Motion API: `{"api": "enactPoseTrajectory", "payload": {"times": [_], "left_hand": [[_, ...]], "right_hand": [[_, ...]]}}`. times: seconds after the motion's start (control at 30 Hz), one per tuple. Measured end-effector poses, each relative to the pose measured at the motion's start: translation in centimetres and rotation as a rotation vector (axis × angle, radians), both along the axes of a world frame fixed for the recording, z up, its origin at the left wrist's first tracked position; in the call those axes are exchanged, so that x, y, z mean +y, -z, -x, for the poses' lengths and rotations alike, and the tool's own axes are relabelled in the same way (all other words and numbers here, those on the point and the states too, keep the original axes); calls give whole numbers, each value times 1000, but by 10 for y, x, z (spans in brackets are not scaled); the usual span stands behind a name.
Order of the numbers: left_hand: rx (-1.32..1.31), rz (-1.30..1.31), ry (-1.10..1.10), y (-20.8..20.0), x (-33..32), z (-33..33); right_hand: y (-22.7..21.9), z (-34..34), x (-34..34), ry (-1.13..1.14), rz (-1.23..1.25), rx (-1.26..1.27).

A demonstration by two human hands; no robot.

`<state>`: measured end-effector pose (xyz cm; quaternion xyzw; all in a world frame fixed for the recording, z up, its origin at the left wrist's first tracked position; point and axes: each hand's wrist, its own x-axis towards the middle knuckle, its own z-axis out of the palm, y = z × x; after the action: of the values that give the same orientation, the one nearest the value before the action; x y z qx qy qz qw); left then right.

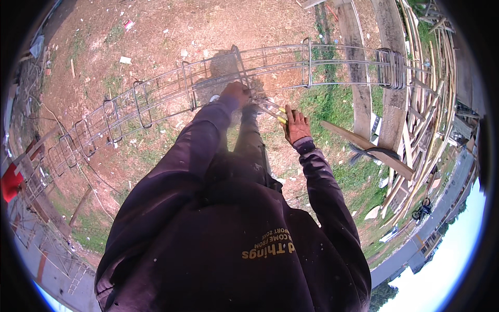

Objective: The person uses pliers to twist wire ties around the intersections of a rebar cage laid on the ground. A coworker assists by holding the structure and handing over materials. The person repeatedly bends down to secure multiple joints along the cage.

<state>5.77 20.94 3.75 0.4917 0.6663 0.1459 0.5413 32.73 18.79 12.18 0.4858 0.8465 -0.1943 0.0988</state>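
Observation:
A long rebar cage [306, 62] of thin steel bars and rectangular stirrups curves across the view in front of me. My left hand [236, 95] is closed at the near side of the cage, beside a stirrup near the middle. What its fingers grip there is too small to make out. My right hand [297, 126] holds pincers [273, 112] by their yellow-gripped handles. Their jaws point left toward my left fingers, at the cage's near bars. A bunch of closely stacked stirrups [391, 68] hangs round the bars at the right end.
Two wooden planks [358, 78] lie under the cage's right part. A loose board [366, 151] with a dark strip over it slants nearby. Bamboo poles and timber [434, 104] are heaped at far right. A red object [10, 182] stands at far left. Litter dots the ground.

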Motion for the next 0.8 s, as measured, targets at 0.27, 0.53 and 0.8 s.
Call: {"api": "enactPoseTrajectory", "payload": {"times": [0.27,0.53,0.8], "left_hand": [[29,-6,-76,-8,-1,-2],[8,36,-67,2,-2,-1],[185,-184,-235,7,-11,-11]], "right_hand": [[6,-10,0,-7,59,68],[-10,10,11,767,1108,241],[-14,17,121,560,1369,-35]]}}
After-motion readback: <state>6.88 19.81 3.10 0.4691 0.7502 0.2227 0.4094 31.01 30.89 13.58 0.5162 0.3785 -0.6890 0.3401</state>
